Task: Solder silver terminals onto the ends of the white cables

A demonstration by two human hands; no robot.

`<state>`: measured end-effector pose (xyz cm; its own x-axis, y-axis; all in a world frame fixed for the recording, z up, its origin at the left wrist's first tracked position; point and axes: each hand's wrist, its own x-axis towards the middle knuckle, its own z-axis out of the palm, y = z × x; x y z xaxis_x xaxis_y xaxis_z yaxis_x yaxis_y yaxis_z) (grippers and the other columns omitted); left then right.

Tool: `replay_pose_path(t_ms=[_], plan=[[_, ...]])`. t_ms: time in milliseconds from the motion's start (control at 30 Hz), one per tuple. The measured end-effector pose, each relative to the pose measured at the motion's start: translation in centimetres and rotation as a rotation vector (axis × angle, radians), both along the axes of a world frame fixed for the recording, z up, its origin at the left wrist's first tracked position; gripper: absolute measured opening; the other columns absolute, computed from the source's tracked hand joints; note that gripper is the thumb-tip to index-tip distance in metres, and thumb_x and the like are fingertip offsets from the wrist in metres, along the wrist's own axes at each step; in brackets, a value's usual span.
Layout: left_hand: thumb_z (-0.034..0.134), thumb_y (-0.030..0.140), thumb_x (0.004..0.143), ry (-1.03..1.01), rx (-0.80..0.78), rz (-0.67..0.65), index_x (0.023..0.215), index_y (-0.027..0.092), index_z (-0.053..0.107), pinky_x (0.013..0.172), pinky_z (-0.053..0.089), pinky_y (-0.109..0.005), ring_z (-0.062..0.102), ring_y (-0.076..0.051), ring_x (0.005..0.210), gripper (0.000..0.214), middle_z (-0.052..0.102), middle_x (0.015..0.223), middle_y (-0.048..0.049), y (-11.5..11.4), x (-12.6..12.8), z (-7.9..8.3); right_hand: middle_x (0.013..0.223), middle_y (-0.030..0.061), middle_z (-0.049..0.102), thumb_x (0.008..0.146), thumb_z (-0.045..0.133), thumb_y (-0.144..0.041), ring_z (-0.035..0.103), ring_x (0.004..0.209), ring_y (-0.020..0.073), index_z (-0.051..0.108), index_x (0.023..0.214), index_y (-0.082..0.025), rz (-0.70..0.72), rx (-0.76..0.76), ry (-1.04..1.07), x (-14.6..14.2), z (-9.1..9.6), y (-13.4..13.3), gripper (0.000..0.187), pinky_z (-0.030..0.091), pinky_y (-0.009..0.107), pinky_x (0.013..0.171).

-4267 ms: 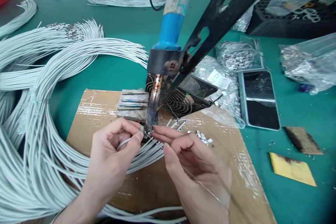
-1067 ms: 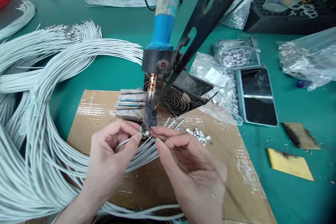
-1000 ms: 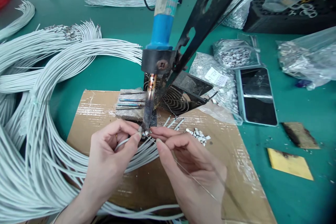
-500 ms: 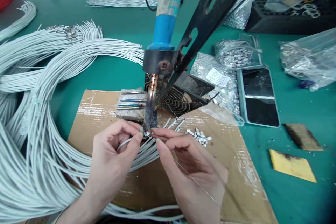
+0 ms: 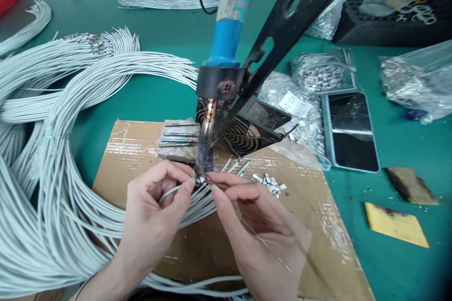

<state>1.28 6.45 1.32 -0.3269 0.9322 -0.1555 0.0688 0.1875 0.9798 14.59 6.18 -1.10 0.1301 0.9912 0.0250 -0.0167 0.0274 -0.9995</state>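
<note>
The left hand (image 5: pixel 155 211) pinches its grip on a slim white insulated cable (image 5: pixel 168 193); the cable's end sits at the fingertips, just below the dark tip of a blue-handled soldering iron (image 5: pixel 228 40). Contact cannot be confirmed. The right hand (image 5: pixel 263 225) clamps its grip on a thin silvery wire (image 5: pixel 266 245). A brown cardboard sheet (image 5: pixel 201 251) lies beneath, on the green surface (image 5: pixel 406 146). Beyond stands a black perforated crate (image 5: pixel 370 33).
</note>
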Motion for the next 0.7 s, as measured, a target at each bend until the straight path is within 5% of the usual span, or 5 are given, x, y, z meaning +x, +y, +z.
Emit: replay_pose_path(t_ms=[367, 700], plan=[[0.068, 0.012, 0.083, 0.293, 0.106, -0.023, 0.072, 0.021, 0.070, 0.040, 0.030, -0.017, 0.070, -0.017, 0.083, 0.014, 0.076, 0.083, -0.0030, -0.47, 0.00, -0.27, 0.098, -0.0012, 0.082, 0.091, 0.073, -0.010, 0.077, 0.090, 0.0147, 0.068, 0.079, -0.024, 0.008, 0.135, -0.098, 0.12, -0.81, -0.07, 0.020, 0.058, 0.025, 0.084], [0.069, 0.014, 0.084, 0.309, 0.100, -0.025, 0.071, 0.020, 0.069, 0.041, 0.033, -0.017, 0.070, -0.016, 0.080, 0.014, 0.076, 0.083, -0.0029, -0.44, 0.02, -0.32, 0.098, -0.0035, 0.082, 0.091, 0.074, -0.008, 0.077, 0.091, 0.0123, 0.070, 0.081, -0.024, -0.012, 0.168, -0.109, -0.02, -0.74, -0.08, 0.020, 0.059, 0.024, 0.085]])
